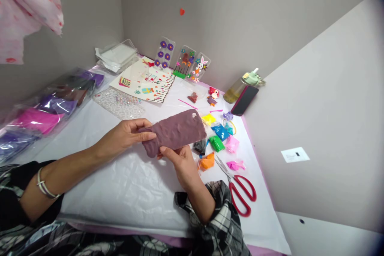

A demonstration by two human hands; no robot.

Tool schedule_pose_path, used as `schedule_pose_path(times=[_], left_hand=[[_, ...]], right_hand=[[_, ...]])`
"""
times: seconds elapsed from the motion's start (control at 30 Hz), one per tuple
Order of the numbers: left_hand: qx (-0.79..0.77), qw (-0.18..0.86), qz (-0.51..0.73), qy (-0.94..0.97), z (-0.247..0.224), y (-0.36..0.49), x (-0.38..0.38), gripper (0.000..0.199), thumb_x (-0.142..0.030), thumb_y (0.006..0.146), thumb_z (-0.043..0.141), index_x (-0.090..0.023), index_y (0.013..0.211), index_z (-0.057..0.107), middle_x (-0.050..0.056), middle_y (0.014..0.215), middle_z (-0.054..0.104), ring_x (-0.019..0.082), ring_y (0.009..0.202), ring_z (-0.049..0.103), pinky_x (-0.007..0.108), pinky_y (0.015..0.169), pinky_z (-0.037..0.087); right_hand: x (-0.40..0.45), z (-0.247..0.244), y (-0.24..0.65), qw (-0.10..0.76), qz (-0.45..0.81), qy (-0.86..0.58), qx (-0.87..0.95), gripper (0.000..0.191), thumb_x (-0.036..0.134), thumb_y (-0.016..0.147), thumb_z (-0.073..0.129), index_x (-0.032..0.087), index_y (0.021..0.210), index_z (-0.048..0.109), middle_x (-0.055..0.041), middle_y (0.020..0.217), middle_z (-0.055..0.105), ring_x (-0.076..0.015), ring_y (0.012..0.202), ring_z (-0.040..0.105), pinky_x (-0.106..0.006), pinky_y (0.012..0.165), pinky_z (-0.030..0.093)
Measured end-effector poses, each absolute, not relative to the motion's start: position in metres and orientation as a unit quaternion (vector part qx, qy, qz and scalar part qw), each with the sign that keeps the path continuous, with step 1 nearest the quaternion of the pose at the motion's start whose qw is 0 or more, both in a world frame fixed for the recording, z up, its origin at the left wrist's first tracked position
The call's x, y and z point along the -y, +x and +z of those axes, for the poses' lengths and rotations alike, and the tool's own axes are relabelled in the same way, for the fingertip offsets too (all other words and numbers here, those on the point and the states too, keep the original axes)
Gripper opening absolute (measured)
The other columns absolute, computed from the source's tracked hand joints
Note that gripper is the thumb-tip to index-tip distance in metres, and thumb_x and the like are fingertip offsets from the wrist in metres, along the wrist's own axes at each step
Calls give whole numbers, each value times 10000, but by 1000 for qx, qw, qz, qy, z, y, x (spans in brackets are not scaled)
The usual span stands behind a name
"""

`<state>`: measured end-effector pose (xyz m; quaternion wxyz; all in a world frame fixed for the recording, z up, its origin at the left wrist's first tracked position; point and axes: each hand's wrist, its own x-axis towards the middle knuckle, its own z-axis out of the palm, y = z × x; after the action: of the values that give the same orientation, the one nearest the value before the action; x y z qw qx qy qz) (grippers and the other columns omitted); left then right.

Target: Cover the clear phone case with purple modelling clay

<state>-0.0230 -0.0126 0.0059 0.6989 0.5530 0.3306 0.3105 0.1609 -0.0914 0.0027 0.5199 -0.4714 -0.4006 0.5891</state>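
Note:
A phone case (177, 130) covered in lumpy brown-purple clay is held up over the white-covered table, tilted so that its right end is higher. A small camera cutout shows near that end. My left hand (136, 132) grips the left end, thumb on the clay face and fingers mostly hidden behind. My right hand (178, 162) pinches the lower edge, its thumb pressing on the clay near the lower left corner and its other fingers underneath. The clay bulges past the case's edge at the left end.
Several clay packets, including a blue one (220, 131) and an orange one (207, 161), lie at right beside red-handled scissors (242, 192). Behind stand decorated clear cases (164, 54), a bottle (237, 90) and a leaning phone (245, 101). Bagged clay (39, 120) lines the left side.

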Motion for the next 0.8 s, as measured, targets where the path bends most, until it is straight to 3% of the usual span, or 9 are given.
schedule_pose_path(times=[0.27, 0.53, 0.8], left_hand=[[-344, 653, 325, 592, 11, -24, 14, 254, -351, 892, 722, -217, 679, 694, -60, 651, 687, 111, 659, 591, 194, 671, 444], [-330, 699, 319, 549, 11, -22, 15, 183, -390, 866, 752, -217, 812, 728, -36, 727, 730, 141, 682, 640, 229, 683, 490], [-348, 651, 330, 588, 11, -24, 14, 254, -401, 902, 711, -214, 730, 718, -46, 681, 709, 134, 669, 603, 217, 686, 462]], right_hand=[[94, 4, 160, 497, 579, -493, 417, 179, 362, 755, 773, 211, 779, 680, -9, 704, 669, -190, 681, 606, -308, 698, 514], [93, 8, 159, 500, 578, -496, 412, 159, 350, 747, 759, 211, 754, 681, -9, 687, 667, -192, 660, 599, -313, 690, 510], [94, 8, 158, 499, 578, -498, 411, 163, 334, 745, 770, 203, 771, 675, -10, 694, 676, -187, 666, 605, -305, 686, 500]])
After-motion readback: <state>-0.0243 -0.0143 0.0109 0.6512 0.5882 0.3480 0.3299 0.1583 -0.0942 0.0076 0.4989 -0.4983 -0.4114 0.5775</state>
